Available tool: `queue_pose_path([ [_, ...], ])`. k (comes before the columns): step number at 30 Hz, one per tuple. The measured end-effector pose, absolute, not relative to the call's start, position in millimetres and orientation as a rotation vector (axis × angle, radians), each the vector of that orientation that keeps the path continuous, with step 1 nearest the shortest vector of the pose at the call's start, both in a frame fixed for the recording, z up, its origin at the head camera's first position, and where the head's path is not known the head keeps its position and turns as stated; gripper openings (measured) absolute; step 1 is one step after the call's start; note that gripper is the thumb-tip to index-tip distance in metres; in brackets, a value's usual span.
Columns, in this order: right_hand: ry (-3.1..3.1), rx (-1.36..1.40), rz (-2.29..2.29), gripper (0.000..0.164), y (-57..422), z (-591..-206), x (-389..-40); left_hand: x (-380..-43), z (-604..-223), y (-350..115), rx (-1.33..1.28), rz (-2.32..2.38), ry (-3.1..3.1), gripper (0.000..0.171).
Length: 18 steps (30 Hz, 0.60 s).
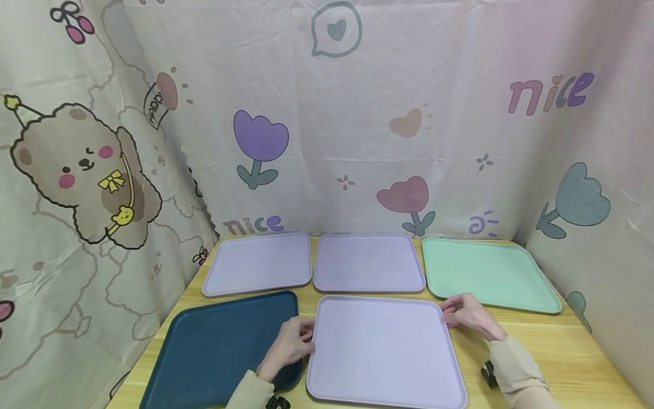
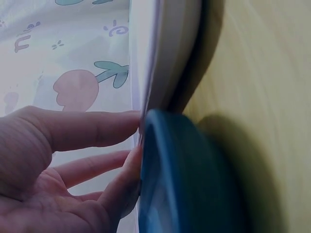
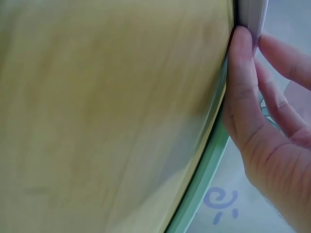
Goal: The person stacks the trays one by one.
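A pale lavender tray lies at the front middle, between my two hands. My left hand holds its left rim with thumb and fingers; the fingertips are partly hidden in the left wrist view, where the rim of a dark blue tray stands in front. That blue tray lies under my left forearm. At the far right corner of the lavender tray, my right hand pinches the rim. The right wrist view shows fingers on both sides of this lavender rim.
Behind stand a lavender tray at left, another lavender tray in the middle and a mint green tray at right. Wooden table shows at the front right. A printed curtain encloses the back and sides.
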State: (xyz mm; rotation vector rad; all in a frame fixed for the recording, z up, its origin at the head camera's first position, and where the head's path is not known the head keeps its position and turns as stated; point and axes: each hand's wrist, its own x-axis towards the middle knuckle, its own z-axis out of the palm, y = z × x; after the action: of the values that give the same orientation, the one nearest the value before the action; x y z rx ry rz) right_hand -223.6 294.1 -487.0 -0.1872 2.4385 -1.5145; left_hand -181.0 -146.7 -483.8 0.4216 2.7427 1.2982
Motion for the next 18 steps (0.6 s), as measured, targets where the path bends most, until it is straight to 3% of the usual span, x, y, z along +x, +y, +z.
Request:
queue_pose_path([
  [10, 2.624, -0.106, -1.489, 0.037, 281.2, -482.2, -221.7, -180.0, -484.1, -150.1, 0.446, 1.359, 2.775, 0.040],
  [18, 2.807, -0.116, -1.417, 0.038, 254.2, -469.5, -226.9, -183.1, -484.2, -165.4, 0.337, 1.649, 2.566, 0.046],
])
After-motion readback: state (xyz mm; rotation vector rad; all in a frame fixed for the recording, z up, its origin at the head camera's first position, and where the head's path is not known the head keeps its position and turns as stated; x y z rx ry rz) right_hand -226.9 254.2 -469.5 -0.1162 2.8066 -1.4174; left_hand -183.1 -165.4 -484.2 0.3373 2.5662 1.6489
